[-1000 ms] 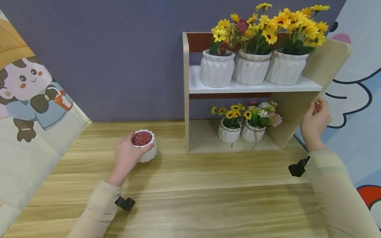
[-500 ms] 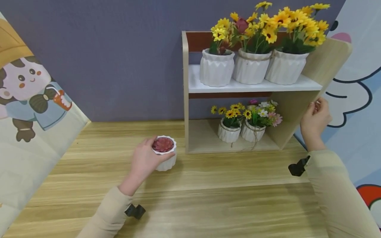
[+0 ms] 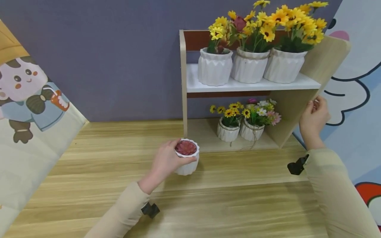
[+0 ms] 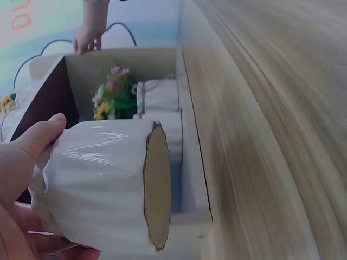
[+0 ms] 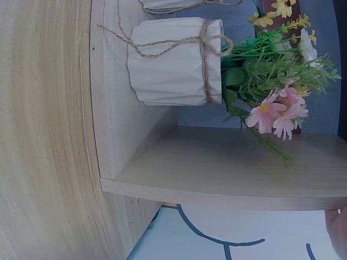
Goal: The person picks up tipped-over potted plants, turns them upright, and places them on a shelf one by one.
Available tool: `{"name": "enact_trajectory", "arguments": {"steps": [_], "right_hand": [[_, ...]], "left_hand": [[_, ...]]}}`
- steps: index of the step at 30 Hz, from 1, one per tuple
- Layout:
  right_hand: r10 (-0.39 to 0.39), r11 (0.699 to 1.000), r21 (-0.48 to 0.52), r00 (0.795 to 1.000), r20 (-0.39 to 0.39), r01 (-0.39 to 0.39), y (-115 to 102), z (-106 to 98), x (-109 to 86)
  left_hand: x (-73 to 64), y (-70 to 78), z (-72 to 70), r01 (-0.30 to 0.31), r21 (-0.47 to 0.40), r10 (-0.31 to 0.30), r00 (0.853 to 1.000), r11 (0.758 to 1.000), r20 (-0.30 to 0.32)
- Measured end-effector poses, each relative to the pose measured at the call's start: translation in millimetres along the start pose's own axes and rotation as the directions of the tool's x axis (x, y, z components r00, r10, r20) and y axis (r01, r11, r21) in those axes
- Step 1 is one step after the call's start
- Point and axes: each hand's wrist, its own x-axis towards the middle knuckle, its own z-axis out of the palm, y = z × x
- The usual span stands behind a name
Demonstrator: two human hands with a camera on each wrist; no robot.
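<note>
My left hand point(image 3: 168, 158) holds a white fluted pot with a red succulent point(image 3: 186, 147) by its rim, thumb on the near side. In the left wrist view the bare tan underside of the white pot point(image 4: 100, 184) shows, raised off the table. In the head view it overlaps the front left corner of a two-tier wooden shelf point(image 3: 184, 99). My right hand point(image 3: 315, 117) grips the front edge of the shelf's right side panel, fingers curled. Two small white pots, one of yellow flowers point(image 3: 228, 132) and one of mixed flowers point(image 3: 251, 130), stand on the lower tier.
Three larger white pots point(image 3: 250, 67) with yellow flowers and a dark red rose fill the upper tier point(image 3: 253, 87). Twine from the mixed-flower pot trails over the lower tier. The wooden table point(image 3: 232, 208) meets a grey-blue wall point(image 3: 119, 59) behind; cartoon panels flank both sides.
My left hand has carried the succulent pot rightward along the table to the shelf's left front corner. My right hand stays at the side panel. The head view has shifted slightly.
</note>
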Motion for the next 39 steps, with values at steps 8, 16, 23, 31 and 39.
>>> {"name": "enact_trajectory", "arguments": {"steps": [8,16,23,31,39], "right_hand": [[-0.01,1.0,0.013,1.0,0.011,0.01,2,0,0.5],[-0.014,1.0,-0.014,1.0,0.017,0.014,-1,0,-0.3],[-0.001,1.0,-0.004,1.0,0.015,0.001,-1,0,-0.7],[0.007,1.0,-0.011,0.999,0.036,-0.006,0,1,0.1],[-0.001,1.0,-0.012,1.0,0.012,0.001,0,0,-0.1]], "left_hand": [[11.5,21.5,15.7,-0.088,0.004,0.088,0.995,0.996,0.039],[26.0,44.0,32.5,-0.102,0.011,0.101,0.992,0.995,0.077],[42.2,58.3,43.6,-0.046,-0.03,0.049,0.992,0.999,0.112],[61.9,55.9,63.9,0.007,-0.032,-0.005,0.999,0.999,0.054],[76.8,51.5,80.5,0.021,-0.054,-0.021,1.0,0.998,-0.011]]}}
